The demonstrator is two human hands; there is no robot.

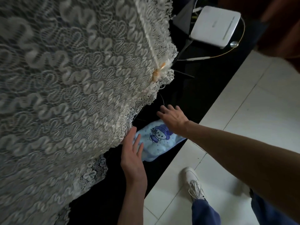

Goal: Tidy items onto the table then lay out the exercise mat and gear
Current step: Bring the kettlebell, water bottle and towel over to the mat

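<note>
A light blue towel [158,143] with a dark blue cartoon print lies on a low black table [203,88], partly tucked under the edge of a white lace cloth [73,78]. My left hand [132,153] hovers flat at the towel's near left end, fingers spread, holding nothing. Over the towel's far right end my right hand [172,118] is spread with the palm down. Whether either hand touches the towel I cannot tell.
A white router [215,25] with cables sits at the table's far end. A thin yellow cable [227,51] curves beside it. White floor tiles [259,103] lie to the right. My white shoe [194,184] stands on the tiles near the table's edge.
</note>
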